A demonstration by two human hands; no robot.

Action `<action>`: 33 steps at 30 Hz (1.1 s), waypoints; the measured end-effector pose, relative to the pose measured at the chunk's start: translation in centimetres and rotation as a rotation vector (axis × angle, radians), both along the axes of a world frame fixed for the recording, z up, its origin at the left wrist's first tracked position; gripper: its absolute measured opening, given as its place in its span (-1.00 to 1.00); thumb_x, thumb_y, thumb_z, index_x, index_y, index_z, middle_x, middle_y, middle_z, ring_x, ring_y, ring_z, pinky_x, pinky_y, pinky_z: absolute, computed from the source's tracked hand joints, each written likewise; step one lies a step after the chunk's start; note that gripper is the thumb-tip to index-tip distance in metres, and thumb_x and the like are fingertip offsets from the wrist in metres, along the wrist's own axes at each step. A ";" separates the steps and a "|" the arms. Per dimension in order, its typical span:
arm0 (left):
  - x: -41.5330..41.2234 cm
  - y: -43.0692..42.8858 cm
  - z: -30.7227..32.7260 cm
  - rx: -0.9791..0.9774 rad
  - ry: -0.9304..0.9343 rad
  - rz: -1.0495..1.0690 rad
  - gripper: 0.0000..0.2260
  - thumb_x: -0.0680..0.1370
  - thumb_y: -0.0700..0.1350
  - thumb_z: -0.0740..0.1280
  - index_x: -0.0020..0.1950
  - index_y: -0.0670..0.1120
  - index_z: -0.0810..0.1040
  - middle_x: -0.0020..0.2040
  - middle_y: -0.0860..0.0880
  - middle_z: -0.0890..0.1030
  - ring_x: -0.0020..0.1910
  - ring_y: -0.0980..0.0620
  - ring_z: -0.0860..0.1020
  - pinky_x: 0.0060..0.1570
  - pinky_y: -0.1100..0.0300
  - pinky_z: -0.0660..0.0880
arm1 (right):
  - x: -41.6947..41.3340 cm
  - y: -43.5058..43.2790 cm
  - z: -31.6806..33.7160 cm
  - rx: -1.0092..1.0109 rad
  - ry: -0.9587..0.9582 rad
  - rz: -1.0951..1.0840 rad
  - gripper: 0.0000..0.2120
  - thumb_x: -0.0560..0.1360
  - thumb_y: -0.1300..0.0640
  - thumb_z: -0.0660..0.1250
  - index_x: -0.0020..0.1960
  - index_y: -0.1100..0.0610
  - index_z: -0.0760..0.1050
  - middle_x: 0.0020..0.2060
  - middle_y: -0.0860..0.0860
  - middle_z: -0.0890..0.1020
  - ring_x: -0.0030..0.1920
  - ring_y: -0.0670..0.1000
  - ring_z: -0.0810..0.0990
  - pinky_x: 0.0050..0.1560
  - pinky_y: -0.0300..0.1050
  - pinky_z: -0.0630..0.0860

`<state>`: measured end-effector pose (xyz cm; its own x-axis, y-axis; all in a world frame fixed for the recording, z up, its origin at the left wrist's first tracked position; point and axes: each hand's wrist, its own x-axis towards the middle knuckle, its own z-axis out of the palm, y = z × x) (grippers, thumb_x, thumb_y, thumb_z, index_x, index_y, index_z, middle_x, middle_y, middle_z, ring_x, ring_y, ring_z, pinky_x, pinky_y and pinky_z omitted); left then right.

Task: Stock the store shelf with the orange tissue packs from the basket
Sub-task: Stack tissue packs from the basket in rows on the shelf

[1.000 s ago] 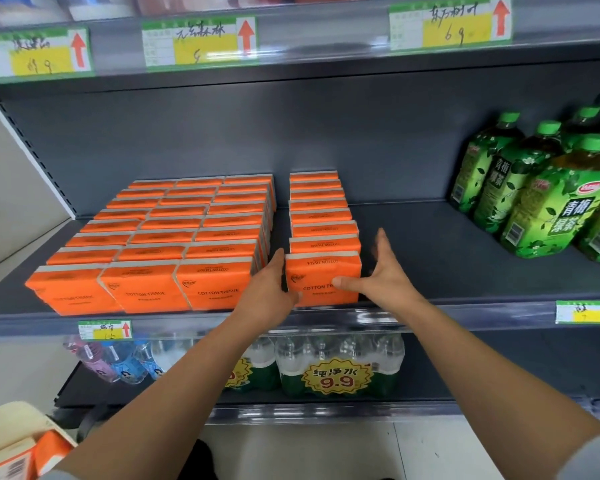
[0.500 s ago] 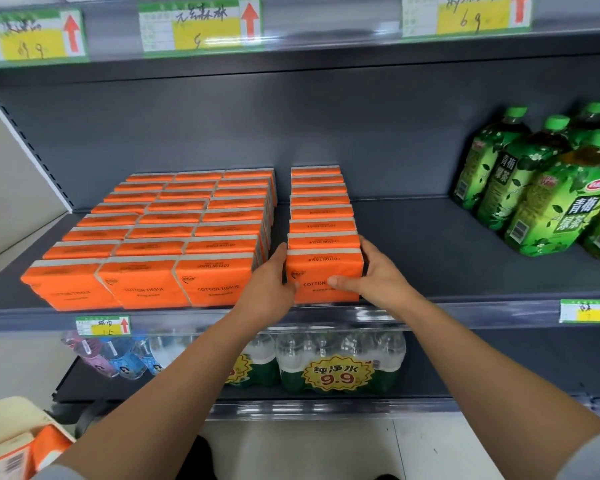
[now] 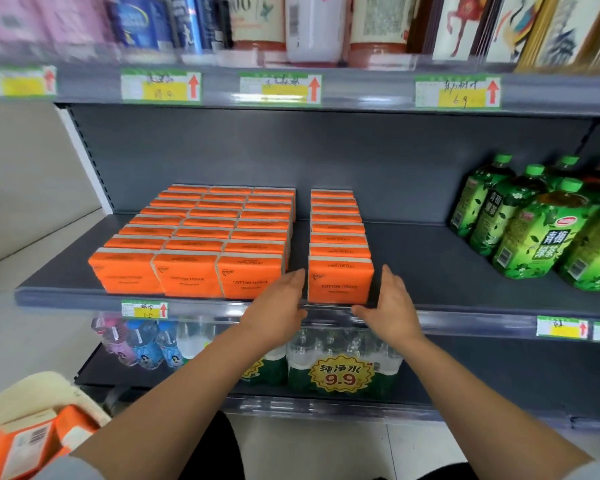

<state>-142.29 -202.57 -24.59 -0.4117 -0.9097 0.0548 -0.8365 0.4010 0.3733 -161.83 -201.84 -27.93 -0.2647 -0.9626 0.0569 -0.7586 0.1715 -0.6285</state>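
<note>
Both hands flat, gripping nothing, left hand point(image 3: 281, 306) and right hand point(image 3: 392, 308) flanking front orange pack point(image 3: 340, 284) of fourth row, front edge of shelf point(image 3: 447, 271), basket point(image 3: 32, 389) lower left.

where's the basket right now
In the head view's bottom-left corner, the basket sits below the shelf, left of the left arm, orange packs inside.
</note>
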 end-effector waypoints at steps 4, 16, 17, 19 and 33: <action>2.7 1.4 -1.1 -0.048 -0.116 0.020 -0.40 0.56 -0.13 0.31 0.54 -0.14 0.13 0.47 -0.12 0.30 0.41 -0.12 0.31 0.34 0.05 0.33 | 1.6 3.0 -0.5 0.025 0.115 0.004 -0.26 0.43 -0.02 0.46 0.48 0.09 0.19 0.31 0.09 0.41 0.32 0.09 0.39 0.25 0.00 0.41; 16.2 5.7 -3.3 -0.090 -0.340 0.262 -0.57 0.54 -0.08 0.31 0.39 -0.10 0.32 0.28 -0.09 0.45 0.28 -0.10 0.42 0.12 -0.01 0.50 | 11.4 6.7 -1.0 0.147 0.339 0.370 -0.34 0.51 -0.03 0.36 0.52 0.07 0.16 0.43 0.07 0.31 0.43 0.10 0.26 0.40 -0.03 0.27; 17.4 6.1 -3.6 -0.077 -0.350 0.290 -0.58 0.54 -0.08 0.30 0.38 -0.08 0.33 0.28 -0.09 0.46 0.28 -0.10 0.42 0.11 -0.01 0.50 | 12.6 6.7 -1.1 0.144 0.350 0.402 -0.34 0.51 -0.02 0.36 0.51 0.07 0.17 0.42 0.06 0.31 0.43 0.10 0.26 0.40 -0.02 0.27; 19.7 6.9 -4.4 -0.048 -0.369 0.338 -0.61 0.54 -0.09 0.27 0.36 -0.07 0.33 0.25 -0.08 0.47 0.25 -0.09 0.44 0.09 0.01 0.50 | 14.9 6.5 -1.4 0.125 0.364 0.447 -0.37 0.51 -0.02 0.37 0.49 0.07 0.21 0.42 0.04 0.33 0.43 0.08 0.28 0.39 -0.02 0.28; 36.0 11.2 -12.5 0.214 -0.405 0.621 -0.63 0.54 -0.02 0.25 0.35 0.00 0.36 0.27 -0.01 0.48 0.30 -0.02 0.43 0.16 0.11 0.44 | 30.3 3.7 -3.6 0.118 0.419 0.704 -0.50 0.51 0.03 0.37 0.40 0.06 0.34 0.33 0.04 0.41 0.37 0.08 0.35 0.33 -0.02 0.35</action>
